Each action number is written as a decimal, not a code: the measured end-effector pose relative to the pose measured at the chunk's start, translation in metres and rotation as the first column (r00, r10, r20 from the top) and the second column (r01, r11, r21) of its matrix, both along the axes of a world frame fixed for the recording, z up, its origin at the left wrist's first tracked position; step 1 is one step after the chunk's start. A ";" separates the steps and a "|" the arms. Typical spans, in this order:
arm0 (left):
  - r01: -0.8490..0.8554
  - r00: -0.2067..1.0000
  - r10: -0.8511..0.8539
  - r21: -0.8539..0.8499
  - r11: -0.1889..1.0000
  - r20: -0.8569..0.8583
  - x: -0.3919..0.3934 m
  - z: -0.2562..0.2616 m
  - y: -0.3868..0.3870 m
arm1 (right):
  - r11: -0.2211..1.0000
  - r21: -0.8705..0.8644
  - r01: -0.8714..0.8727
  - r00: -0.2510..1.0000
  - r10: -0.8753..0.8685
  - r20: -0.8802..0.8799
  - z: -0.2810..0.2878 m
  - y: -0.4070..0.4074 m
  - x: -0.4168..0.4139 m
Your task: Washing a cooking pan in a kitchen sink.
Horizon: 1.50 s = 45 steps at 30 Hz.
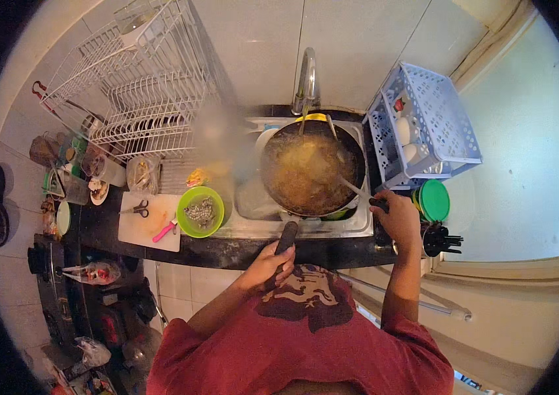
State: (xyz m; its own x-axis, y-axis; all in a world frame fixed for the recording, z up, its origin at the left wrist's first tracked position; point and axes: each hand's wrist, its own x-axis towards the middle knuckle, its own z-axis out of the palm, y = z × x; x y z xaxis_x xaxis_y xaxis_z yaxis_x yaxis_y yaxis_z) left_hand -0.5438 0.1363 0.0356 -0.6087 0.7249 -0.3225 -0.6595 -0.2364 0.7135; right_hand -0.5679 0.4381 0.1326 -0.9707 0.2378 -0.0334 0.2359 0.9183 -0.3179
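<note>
My left hand (270,266) is closed around the dark handle of a large frying pan (286,192). The pan is over the steel sink (254,219), below the curved faucet (307,79), and murky yellow-brown liquid covers its inside. In my right hand (395,215) is the black handle of a metal utensil (354,187), whose far end reaches into the liquid. Its head is hidden there. Behind the pan a yellow rim and parts of pale dishes show in the sink. A green bowl (180,222) with grey patterned contents stands left of the sink.
A white cutting board (131,232) bears black scissors (141,208) and a pink-handled knife (165,230). A white wire dish rack (126,108) rises at the back left. Right of the sink are a blue plastic basket (437,118) with cups, a green-lidded container (434,200) and black-handled utensils (442,240).
</note>
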 end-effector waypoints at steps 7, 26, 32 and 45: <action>0.009 0.996 -0.010 0.019 1.000 0.092 0.001 -0.002 -0.003 | 0.999 0.039 0.013 1.000 -0.013 0.009 0.008 0.005 -0.001; -0.029 0.966 -0.031 0.226 0.974 0.255 0.001 -0.021 -0.010 | 0.944 0.324 -0.057 0.998 0.054 0.018 0.051 0.006 -0.015; -0.019 0.965 -0.045 0.237 0.971 0.258 -0.002 -0.024 -0.014 | 0.915 0.403 -0.018 0.996 -0.021 0.092 0.065 0.009 -0.026; -0.061 0.934 -0.048 0.290 0.955 0.354 -0.004 -0.027 -0.018 | 0.828 0.513 -0.226 0.969 0.139 0.204 0.091 0.010 -0.082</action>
